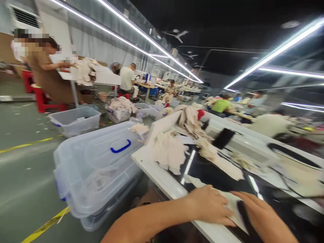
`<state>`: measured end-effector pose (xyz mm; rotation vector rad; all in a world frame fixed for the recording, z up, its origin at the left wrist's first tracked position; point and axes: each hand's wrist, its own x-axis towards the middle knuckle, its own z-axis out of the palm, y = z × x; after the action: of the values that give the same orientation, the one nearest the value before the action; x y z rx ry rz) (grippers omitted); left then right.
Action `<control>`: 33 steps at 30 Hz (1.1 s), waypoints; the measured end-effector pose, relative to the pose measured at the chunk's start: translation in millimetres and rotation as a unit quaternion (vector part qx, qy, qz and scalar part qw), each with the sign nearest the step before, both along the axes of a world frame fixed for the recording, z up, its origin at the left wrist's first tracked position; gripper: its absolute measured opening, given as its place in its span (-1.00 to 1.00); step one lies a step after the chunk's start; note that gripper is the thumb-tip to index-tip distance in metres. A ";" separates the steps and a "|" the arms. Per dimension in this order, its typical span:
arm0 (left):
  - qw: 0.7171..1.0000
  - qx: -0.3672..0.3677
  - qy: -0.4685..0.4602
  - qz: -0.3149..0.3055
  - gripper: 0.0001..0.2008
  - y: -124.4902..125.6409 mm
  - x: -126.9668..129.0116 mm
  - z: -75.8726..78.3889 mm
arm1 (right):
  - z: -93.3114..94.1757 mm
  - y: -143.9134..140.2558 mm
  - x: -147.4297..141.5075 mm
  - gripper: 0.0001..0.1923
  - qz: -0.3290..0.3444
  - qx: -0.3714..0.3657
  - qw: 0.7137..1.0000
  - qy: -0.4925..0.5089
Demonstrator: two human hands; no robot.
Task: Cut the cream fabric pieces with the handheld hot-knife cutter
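My left hand (211,204) lies over a strip of cream fabric (231,202) at the near edge of the work table, its fingers stretched out and pressing down. Close by on the right, my right hand (263,217) angles in with its fingertips at the same cloth. Along its inner side runs a black elongated object (245,217), seemingly in its grip; blur hides the exact kind. Beyond the hands, cream cloth pieces (169,152) and a longer cream strip (225,163) lie on the glossy black table top (202,172).
A lidded clear plastic bin (93,152) with a blue handle stands left of the table. An open bin (76,121) sits farther back. A dark phone-like slab (224,138) leans behind the cloth. Several co-workers, including a person in green (221,105), sit at tables beyond.
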<state>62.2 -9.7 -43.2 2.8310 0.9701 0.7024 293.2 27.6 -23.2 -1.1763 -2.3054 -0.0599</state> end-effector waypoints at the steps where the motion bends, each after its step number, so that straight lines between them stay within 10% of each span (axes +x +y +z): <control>1: 1.000 0.022 -0.010 0.004 -0.68 -1.7 -3.7 -0.6 | -0.7 -5.5 6.7 -0.70 -0.004 -0.019 1.000 -0.022; 8: 0.996 0.057 -0.053 -0.041 -0.76 -1.0 -22.9 -11.5 | 1.7 -34.2 -2.3 -0.53 -0.087 0.002 0.996 -0.024; 14: 0.995 0.068 -0.042 -0.055 -0.78 -8.4 -32.8 -6.0 | 42.4 -73.5 -6.4 -0.65 -0.106 0.127 0.986 0.034; 20: 0.989 0.118 -0.042 -0.075 -0.82 -8.0 -39.1 -2.2 | 88.5 -90.3 31.3 -0.74 -0.221 0.460 0.854 0.103; 28: 0.994 0.029 -0.019 -0.106 -0.78 -6.8 -47.7 9.3 | 98.0 -66.7 51.7 0.14 -0.188 0.086 0.842 0.499; 33: 0.993 0.003 -0.019 -0.119 -0.81 -4.8 -48.7 24.4 | 96.4 -45.1 43.7 -0.36 -0.155 0.014 0.806 0.570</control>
<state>13.5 -14.5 -18.8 2.8585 0.6118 0.7285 336.9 -17.5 73.2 -1.0964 -1.0361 0.3937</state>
